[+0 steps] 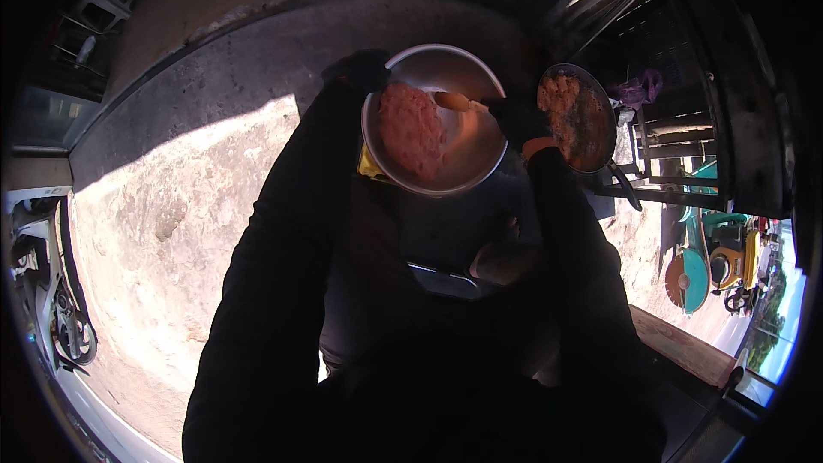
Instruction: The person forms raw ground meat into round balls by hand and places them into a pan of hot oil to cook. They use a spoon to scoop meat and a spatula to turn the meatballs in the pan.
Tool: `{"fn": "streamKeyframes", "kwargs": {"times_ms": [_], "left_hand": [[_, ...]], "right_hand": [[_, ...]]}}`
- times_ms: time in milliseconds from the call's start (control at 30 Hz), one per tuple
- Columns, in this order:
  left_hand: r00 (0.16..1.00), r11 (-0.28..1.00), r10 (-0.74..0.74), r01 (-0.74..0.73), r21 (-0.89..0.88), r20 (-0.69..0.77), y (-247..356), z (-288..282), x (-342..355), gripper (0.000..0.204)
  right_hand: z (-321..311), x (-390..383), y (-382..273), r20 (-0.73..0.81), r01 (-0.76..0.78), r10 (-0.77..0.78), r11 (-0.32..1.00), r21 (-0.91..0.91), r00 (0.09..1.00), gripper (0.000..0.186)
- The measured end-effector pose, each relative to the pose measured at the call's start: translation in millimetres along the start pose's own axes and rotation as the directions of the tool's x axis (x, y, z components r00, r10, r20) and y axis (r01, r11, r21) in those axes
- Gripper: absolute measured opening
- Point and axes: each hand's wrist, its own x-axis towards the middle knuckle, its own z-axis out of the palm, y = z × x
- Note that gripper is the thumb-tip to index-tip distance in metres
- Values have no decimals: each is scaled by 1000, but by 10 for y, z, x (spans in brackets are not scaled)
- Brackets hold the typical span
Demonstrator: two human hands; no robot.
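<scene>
A round metal bowl (480, 163) sits in front of me with a mass of pink raw ground meat (410, 130) heaped along its left side. My left hand (364, 73), dark and in shadow, covers the bowl's upper left rim and grips it; the single fingers are hard to make out. Closed round the handle of a wooden spatula (450, 102), my right hand (519, 123) is at the bowl's right rim. The spatula's blade reaches over the bowl, to the right of the meat. Just right of that hand, a dark frying pan (612, 124) holds browned, crumbled meat (566, 111).
Something yellow (370, 165) shows under the bowl's left edge. The pan's handle (626, 187) points toward me. Beyond it are a purple plastic bag (639, 88) and a dark wooden rack (677, 137). A motorcycle (64, 317) stands far left, a teal cutting machine (696, 279) far right.
</scene>
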Motion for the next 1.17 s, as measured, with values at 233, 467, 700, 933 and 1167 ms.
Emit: {"fn": "streamKeyframes", "kwargs": {"times_ms": [233,467,700,933,1167], "left_hand": [[977,993,118,-113,39,-176,2,163,159,43],[998,999,-45,46,13,-49,-186,137,96,48],[991,992,-129,129,14,-31,-95,106,116,48],[997,989,14,-2,148,-82,28,53,174,44],[995,991,-85,78,111,58,170,-142,57,54]], "right_hand": [[200,677,-377,282,191,-177,981,-24,943,36],[-38,-205,-497,70,449,-446,862,-237,892,39],[196,-853,-459,-11,183,-186,973,-141,982,44],[382,-490,-105,-203,16,-54,983,-183,978,36],[70,-415,-339,-12,-294,294,955,-34,956,39]]}}
